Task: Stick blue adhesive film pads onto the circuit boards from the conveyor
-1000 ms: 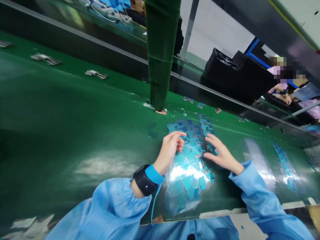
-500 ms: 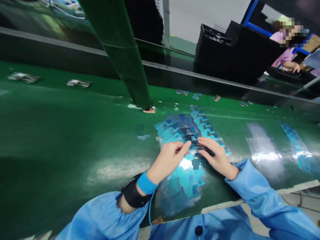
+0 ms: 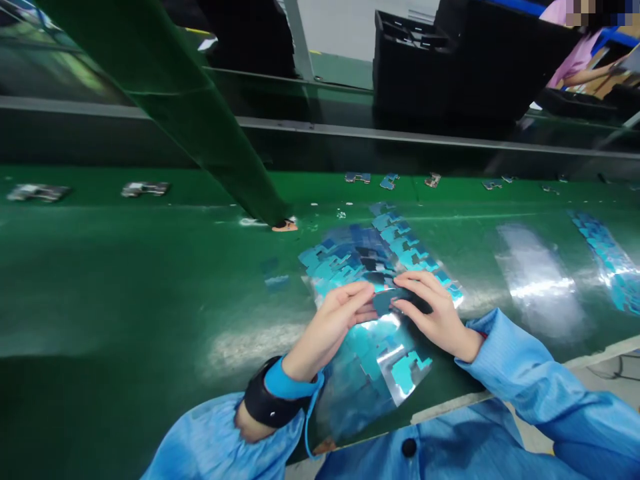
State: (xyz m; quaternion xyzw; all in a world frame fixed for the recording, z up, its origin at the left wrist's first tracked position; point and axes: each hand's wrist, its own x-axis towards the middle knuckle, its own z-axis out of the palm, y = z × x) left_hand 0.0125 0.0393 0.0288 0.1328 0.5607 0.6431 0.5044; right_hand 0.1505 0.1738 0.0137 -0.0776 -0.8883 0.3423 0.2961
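Between my hands is a dark teal film piece (image 3: 384, 302) with a cut outline, held above a stack of clear sheets. My left hand (image 3: 339, 317) has its thumb and fingers closed on the left side of this film piece. At its other edge, the thumb and fingertips of my right hand (image 3: 434, 312) grip it. Below them lie clear sheets with blue film cutouts (image 3: 367, 350). A separate clear sheet with one bright turquoise cutout (image 3: 407, 371) rests on the lower right of the stack. Another strip of blue cutouts (image 3: 407, 247) runs along the upper right.
The green work surface (image 3: 150, 287) carries several small circuit boards (image 3: 146, 189) along its back. A green-wrapped post (image 3: 215, 140) slants down to the surface. At right lie a clear sheet (image 3: 537, 273) and another cutout strip (image 3: 610, 263). A person (image 3: 575, 60) is beyond the black bins (image 3: 415, 73).
My left hand has turned, showing more of its palm side, and the film piece between my hands is now more visible. A clear sheet with one turquoise cutout has appeared at the stack's lower right.
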